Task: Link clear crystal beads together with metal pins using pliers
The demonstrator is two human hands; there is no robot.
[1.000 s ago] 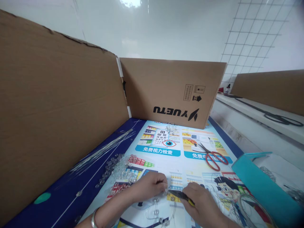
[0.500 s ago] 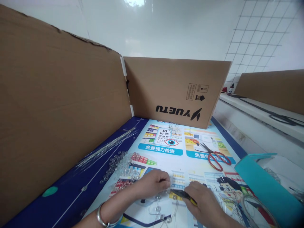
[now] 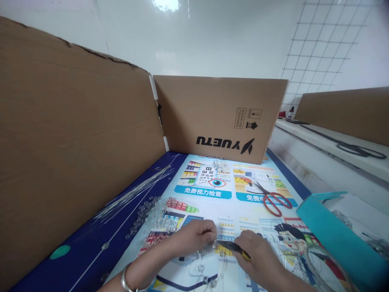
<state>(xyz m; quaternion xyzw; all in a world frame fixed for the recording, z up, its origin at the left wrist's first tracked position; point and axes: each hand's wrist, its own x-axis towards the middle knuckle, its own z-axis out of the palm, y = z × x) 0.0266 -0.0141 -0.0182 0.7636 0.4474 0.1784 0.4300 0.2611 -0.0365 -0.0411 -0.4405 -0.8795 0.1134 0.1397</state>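
My right hand (image 3: 257, 253) is wrapped round black-and-yellow pliers (image 3: 232, 246), whose dark jaws point left at the wirework. Just left of the jaw tips, my left hand (image 3: 199, 235) is closed in a pinch on a clear bead (image 3: 214, 244) with wire. Below it hangs or lies a wire strand with clear beads (image 3: 200, 268) in loops; its lower end leaves the picture. I cannot tell whether the jaws grip the wire. A heap of loose clear beads (image 3: 158, 217) lies beyond my left forearm.
Straight wires (image 3: 133, 192) lie along the left cardboard wall (image 3: 75, 134). Red-handled scissors (image 3: 273, 198) rest at the right. A teal box (image 3: 340, 231) with wire pieces stands nearer, beside a roll of clear material (image 3: 326, 269). A cardboard panel (image 3: 219, 109) closes the back.
The camera view has shifted slightly. Both hands keep nearly the same pose, with the pliers still at the bead and wire.
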